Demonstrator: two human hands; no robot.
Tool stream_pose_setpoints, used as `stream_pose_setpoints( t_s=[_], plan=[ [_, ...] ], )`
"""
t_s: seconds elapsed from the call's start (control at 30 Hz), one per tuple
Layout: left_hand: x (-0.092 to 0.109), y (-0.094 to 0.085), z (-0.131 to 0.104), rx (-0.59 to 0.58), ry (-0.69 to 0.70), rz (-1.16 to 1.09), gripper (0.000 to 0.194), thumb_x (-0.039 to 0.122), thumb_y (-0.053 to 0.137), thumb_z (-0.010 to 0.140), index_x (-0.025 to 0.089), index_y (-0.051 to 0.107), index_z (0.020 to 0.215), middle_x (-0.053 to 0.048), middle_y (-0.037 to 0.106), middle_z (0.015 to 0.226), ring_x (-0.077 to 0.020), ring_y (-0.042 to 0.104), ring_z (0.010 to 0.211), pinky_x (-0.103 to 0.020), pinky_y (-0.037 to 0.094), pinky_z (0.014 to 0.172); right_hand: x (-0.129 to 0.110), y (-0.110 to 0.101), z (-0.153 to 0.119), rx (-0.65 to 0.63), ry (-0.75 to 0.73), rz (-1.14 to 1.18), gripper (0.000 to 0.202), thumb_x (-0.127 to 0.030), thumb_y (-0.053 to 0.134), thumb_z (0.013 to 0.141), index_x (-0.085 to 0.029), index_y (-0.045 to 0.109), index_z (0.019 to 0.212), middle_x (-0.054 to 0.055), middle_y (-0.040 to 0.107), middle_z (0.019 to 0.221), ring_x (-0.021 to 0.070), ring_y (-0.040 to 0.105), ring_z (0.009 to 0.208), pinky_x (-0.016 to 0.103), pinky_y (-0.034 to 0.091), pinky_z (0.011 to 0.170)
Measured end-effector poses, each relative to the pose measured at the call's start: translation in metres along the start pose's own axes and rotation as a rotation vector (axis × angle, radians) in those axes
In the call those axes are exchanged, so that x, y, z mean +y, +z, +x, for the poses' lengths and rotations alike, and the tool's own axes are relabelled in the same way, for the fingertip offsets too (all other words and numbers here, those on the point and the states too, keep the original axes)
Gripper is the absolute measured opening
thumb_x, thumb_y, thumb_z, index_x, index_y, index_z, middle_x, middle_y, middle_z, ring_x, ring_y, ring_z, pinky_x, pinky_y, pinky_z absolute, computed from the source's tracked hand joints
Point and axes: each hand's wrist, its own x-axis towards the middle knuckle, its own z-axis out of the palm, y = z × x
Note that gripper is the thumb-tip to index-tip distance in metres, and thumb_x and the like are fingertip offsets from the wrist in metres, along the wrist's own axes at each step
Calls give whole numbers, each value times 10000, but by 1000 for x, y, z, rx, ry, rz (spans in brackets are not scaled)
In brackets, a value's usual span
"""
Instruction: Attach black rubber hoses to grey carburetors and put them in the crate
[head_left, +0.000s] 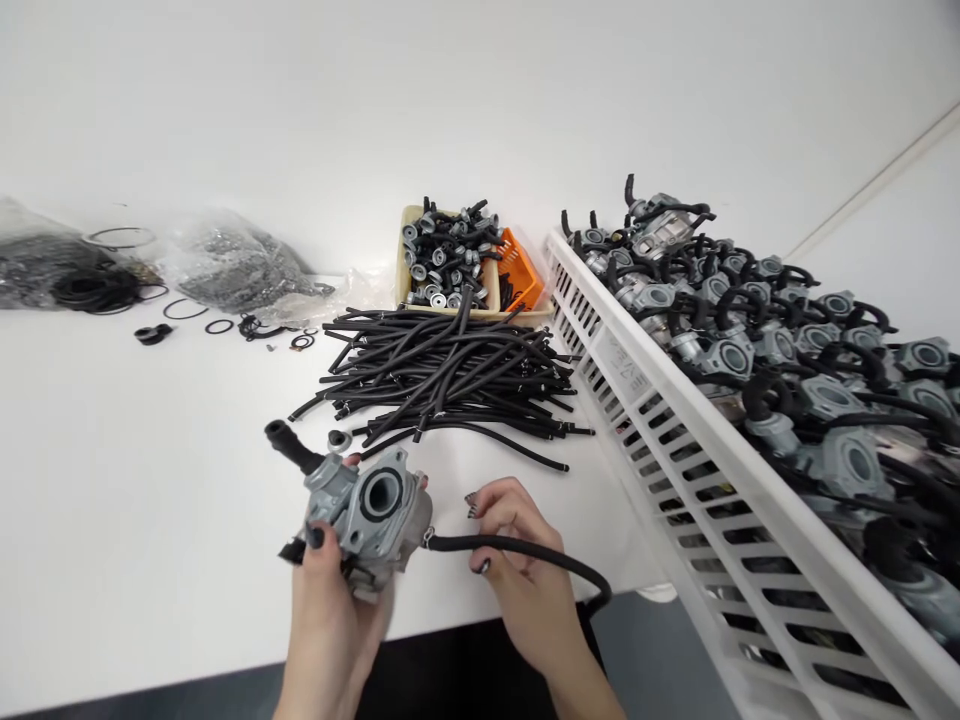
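Note:
A grey metal carburetor (379, 510) is gripped in my left hand (330, 600), with my thumb on its near left side. Its round bore faces up toward me, and a short black rubber piece (292, 445) sticks out at the upper left. From the carburetor's right side a black hose (517, 545) extends, with a small clip at the joint, and bends down at its far end. My right hand (532, 580) is at this hose, fingers and thumb apart, and the hose crosses in front of its palm. A small round cap (339, 440) lies just behind the carburetor.
Behind my hands lies a pile of black hoses (450, 370). Past it stand a cream bin (408, 225) of small metal-and-rubber parts and an orange basket (534, 285). A white crate (675, 440) full of carburetors fills the right. Plastic bags (232, 260) and rubber rings (219, 326) lie left.

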Motion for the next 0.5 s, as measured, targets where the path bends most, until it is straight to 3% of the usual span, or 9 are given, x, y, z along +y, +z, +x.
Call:
stream_pose_setpoints(
  t_s=[0.1,0.23,0.37,0.43,0.5],
  plan=[
    [2,-1,-4,-49,-49,21,688,644,844,505,221,702,1028,-88,767,1020,-284,734,893,-371,633,779,2,2,0,28,28,99,206,-198,722,729,-222,555,611,15,548,843,197,555,851,310,458,749],
    [7,1,-12,-135,-128,63,757,545,860,505,217,666,1159,-107,770,938,-366,735,873,-473,624,755,0,6,-1,83,109,140,250,-69,714,576,-227,534,647,-13,519,836,176,515,802,288,455,691],
    [10,3,-17,-188,-164,97,799,520,853,513,185,649,1209,-119,762,980,-397,707,961,-453,624,739,0,8,-4,68,144,135,348,-58,705,528,-232,421,630,-23,468,835,161,458,750,265,426,589],
    [10,3,-17,-222,-194,141,803,513,845,523,172,644,1221,-125,755,1019,-399,699,982,-432,624,719,0,10,-5,141,135,141,419,-59,725,497,-240,375,640,-25,440,865,167,451,785,254,430,572],
    [9,0,-17,-255,-204,156,788,507,837,532,167,648,1218,-127,750,1035,-399,698,979,-429,622,710,0,12,-7,258,98,111,472,-31,741,446,-244,384,668,-32,414,911,172,461,866,258,466,661]
  ],
)
